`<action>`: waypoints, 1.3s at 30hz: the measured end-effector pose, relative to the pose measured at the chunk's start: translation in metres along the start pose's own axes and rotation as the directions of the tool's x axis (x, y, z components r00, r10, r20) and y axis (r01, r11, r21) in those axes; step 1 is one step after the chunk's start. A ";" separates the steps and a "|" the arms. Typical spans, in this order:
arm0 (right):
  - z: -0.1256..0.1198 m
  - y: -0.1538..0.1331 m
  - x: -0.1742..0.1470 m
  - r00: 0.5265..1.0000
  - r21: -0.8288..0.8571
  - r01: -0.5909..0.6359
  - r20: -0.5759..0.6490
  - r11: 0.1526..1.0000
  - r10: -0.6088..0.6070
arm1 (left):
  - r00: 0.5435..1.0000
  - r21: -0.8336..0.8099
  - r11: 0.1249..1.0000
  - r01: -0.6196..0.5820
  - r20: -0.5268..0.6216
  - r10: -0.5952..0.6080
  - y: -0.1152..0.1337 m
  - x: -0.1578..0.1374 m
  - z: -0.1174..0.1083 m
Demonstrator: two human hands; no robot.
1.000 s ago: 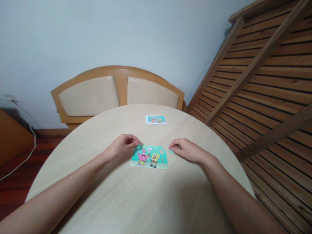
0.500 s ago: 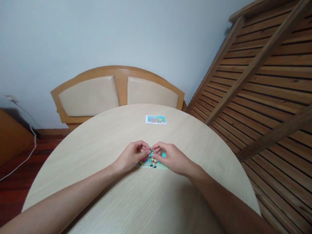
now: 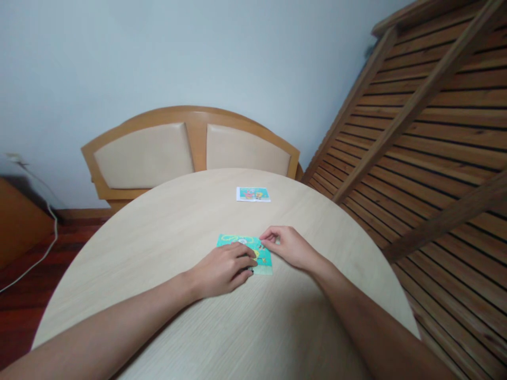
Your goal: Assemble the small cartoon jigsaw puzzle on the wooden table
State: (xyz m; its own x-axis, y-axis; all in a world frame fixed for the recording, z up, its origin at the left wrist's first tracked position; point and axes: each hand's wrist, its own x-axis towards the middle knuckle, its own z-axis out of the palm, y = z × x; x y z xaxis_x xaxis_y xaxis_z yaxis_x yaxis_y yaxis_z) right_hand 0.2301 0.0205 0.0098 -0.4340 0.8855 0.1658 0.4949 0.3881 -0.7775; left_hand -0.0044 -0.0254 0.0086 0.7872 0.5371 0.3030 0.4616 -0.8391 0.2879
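Note:
A green cartoon picture sheet [image 3: 225, 240] lies flat on the table in front of me, with yellow shapes and small figures on it. My left hand [image 3: 226, 268] rests palm down over its lower left part, fingers stretched out, hiding much of the print. At the sheet's upper right edge is my right hand [image 3: 285, 247], its thumb and index finger pinched together. Whatever is between those fingertips is too small to make out.
Farther back on the round wooden table [image 3: 158, 221] lies a white-edged card [image 3: 253, 195] with a similar cartoon print. Beyond stands a padded headboard [image 3: 146, 155] against the wall. A slatted wooden frame [image 3: 420, 137] leans at the right; a white cable [image 3: 53, 232] hangs at the left.
My hands have come apart from their shared pinch over the sheet's middle. The left now lies flat on the print; the right has shifted to the upper right edge.

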 end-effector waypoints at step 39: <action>-0.020 0.002 -0.007 0.957 -0.355 0.264 0.211 0.897 -0.198 | 1.000 0.015 1.000 -0.006 0.016 0.006 0.000 -0.002 0.002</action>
State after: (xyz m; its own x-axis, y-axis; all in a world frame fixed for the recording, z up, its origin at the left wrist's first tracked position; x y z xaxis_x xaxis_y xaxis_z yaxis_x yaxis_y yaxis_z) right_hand 0.2493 0.0199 0.0185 -0.6719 0.7172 0.1850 0.5967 0.6721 -0.4384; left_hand -0.0051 -0.0264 0.0066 0.7966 0.5304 0.2901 0.4625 -0.8437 0.2725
